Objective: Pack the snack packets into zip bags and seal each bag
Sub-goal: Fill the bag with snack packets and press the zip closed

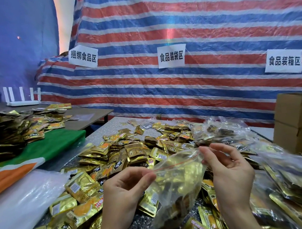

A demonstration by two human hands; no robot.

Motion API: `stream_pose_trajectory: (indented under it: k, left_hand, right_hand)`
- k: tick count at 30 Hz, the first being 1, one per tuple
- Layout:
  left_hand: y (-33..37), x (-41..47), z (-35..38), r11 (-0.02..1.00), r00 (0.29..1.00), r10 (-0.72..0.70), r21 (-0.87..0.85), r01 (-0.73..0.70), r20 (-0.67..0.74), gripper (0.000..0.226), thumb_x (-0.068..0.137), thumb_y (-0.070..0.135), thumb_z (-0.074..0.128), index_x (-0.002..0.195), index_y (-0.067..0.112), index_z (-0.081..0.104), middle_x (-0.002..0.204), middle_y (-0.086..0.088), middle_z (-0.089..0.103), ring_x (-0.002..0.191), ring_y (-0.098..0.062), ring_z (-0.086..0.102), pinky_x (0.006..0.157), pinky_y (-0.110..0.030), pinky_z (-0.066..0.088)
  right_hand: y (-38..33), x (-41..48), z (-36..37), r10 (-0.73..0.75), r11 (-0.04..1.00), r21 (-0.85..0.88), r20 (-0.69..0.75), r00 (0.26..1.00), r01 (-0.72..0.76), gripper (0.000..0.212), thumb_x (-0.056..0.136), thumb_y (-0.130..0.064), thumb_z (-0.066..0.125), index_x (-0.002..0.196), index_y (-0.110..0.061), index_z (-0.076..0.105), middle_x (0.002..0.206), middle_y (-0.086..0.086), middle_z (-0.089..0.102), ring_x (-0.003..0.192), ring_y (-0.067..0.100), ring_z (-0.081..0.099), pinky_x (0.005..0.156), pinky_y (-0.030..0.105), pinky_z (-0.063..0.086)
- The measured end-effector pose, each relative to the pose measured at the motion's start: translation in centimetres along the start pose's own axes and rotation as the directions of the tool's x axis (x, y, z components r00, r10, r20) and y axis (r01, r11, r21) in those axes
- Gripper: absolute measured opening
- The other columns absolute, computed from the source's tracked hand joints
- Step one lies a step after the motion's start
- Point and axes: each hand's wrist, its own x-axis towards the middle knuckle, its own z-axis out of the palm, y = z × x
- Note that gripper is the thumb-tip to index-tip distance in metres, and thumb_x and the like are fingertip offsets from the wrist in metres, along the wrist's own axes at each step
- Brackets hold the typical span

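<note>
A clear zip bag (pixel 177 181) with a red zip line hangs above the table, holding several gold snack packets. My left hand (pixel 121 192) pinches the left end of the zip strip between thumb and forefinger. My right hand (pixel 229 171) pinches the right end, with the other fingers loosely spread. Below and around the bag lies a heap of loose gold snack packets (pixel 124 155) on the speckled table (pixel 110 127).
Filled zip bags (pixel 290 182) pile up at the right and at the back right (pixel 218 131). A stack of clear empty bags (pixel 26 200) lies at the left by a green and orange cloth (pixel 48 149). Cardboard boxes (pixel 295 121) stand far right. A striped tarp with paper signs hangs behind.
</note>
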Motion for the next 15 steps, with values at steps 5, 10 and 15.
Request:
stream_pose_trajectory:
  k: [5, 10, 15]
  left_hand:
    - [-0.7, -0.1, -0.2, 0.995, 0.999, 0.039, 0.093, -0.042, 0.033, 0.009, 0.065, 0.032, 0.082, 0.074, 0.031, 0.080, 0.078, -0.004, 0.077, 0.069, -0.016, 0.072, 0.066, -0.022, 0.059]
    - [-1.1, -0.1, -0.1, 0.973, 0.990, 0.140, 0.187, -0.137, -0.007, 0.008, 0.075, 0.046, 0.078, 0.076, 0.037, 0.077, 0.073, 0.001, 0.074, 0.066, -0.014, 0.070, 0.063, -0.029, 0.059]
    - [-0.4, -0.3, 0.4, 0.963, 0.977, 0.213, 0.162, -0.214, 0.023, 0.012, 0.077, 0.045, 0.074, 0.081, 0.034, 0.075, 0.073, 0.006, 0.072, 0.069, -0.013, 0.067, 0.065, -0.026, 0.057]
  right_hand:
    - [0.2, 0.3, -0.1, 0.058, 0.998, 0.040, -0.047, 0.997, -0.056, 0.020, 0.073, -0.012, 0.083, 0.089, -0.015, 0.072, 0.081, 0.008, 0.077, 0.069, 0.018, 0.072, 0.064, 0.024, 0.060]
    - [-0.2, 0.1, -0.2, 0.020, 0.994, -0.109, -0.056, 0.998, -0.026, 0.020, 0.077, -0.010, 0.083, 0.088, -0.021, 0.071, 0.079, -0.002, 0.076, 0.074, 0.017, 0.072, 0.061, 0.020, 0.058]
    - [-1.7, -1.9, 0.7, -0.371, 0.715, -0.535, 0.256, 0.893, 0.451, 0.022, 0.085, -0.022, 0.077, 0.098, -0.036, 0.068, 0.113, -0.016, 0.061, 0.117, 0.006, 0.049, 0.099, 0.037, 0.039]
